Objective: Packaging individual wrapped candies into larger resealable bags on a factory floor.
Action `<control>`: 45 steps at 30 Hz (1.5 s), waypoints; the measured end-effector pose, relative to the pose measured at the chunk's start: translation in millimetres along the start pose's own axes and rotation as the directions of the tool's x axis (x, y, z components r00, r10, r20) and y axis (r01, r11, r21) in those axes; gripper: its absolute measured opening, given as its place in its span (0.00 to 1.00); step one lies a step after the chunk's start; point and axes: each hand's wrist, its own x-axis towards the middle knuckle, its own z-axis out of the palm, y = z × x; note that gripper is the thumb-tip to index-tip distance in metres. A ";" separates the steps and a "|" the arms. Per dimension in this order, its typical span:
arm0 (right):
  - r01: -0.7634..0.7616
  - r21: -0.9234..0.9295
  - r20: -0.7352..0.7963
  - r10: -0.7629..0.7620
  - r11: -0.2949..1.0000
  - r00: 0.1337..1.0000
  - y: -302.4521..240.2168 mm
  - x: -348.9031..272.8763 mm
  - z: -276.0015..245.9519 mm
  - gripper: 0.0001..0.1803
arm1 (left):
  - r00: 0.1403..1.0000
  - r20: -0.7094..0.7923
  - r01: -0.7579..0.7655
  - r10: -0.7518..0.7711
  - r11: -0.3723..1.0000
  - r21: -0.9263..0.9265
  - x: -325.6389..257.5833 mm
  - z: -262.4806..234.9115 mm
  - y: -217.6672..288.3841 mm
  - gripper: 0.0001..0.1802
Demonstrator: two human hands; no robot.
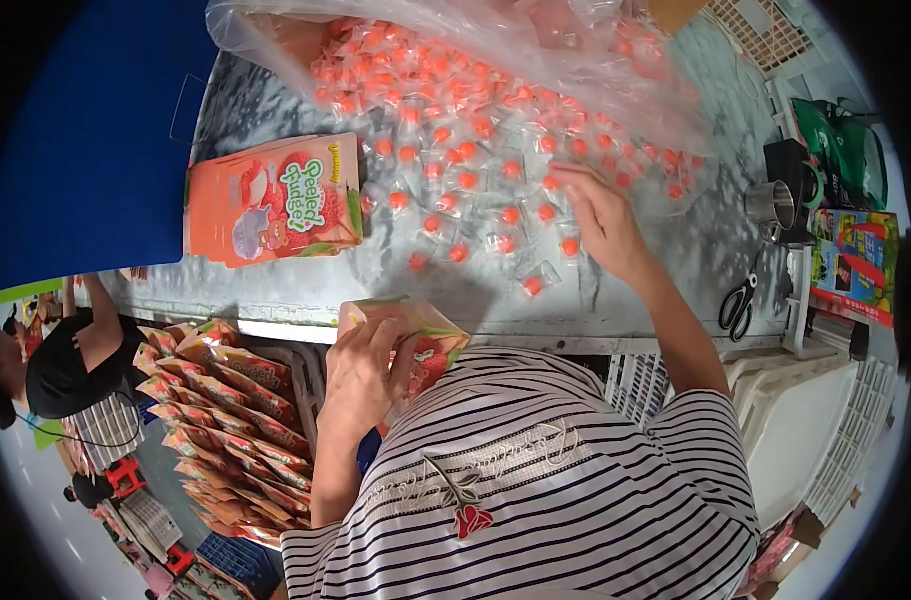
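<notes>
Pouch, coral-pink with green leaf print, held in left hand.

Two hands here | one held pouch | one pouch stack | one scissors pair | one metal cup | sweets, dozens, too crowded to tally!

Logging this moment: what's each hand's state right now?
Left hand: closed, holding a pink pouch.
Right hand: at the wrapped red sweets; whether it holds one cannot be told.

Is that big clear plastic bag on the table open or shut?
Open: the clear plastic bag gapes toward the person, and wrapped orange candies spread from inside it onto the table.
</notes>
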 end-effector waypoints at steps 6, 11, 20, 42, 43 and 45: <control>-0.406 0.223 0.177 0.372 0.886 0.911 1.7 -41.4 12.6 0.15 | 0.998 0.052 -0.019 0.019 1.000 -0.004 6.1 2.7 4.7 0.08; -0.106 0.203 0.056 0.097 0.973 0.994 -4.5 -50.4 34.0 0.16 | 1.000 0.025 -0.006 0.007 1.000 -0.010 2.0 4.6 4.0 0.08; -0.003 0.174 0.248 -0.041 0.985 0.968 -25.8 -4.2 49.5 0.17 | 0.999 0.037 0.008 -0.009 0.999 0.036 -7.4 7.0 6.6 0.09; -0.050 -0.356 0.202 0.129 0.933 0.971 -54.1 -60.3 52.6 0.36 | 1.000 0.020 0.006 -0.006 1.000 -0.027 -7.8 5.5 1.7 0.09; -0.038 -0.356 0.230 0.127 0.934 0.965 -53.1 -59.5 59.9 0.35 | 1.000 0.015 0.012 -0.012 1.000 -0.021 -8.4 5.4 2.4 0.09; 0.035 -0.373 0.238 0.059 0.927 0.969 -44.8 -59.9 73.3 0.34 | 1.000 0.025 0.000 0.001 1.000 -0.015 -10.3 5.1 3.4 0.09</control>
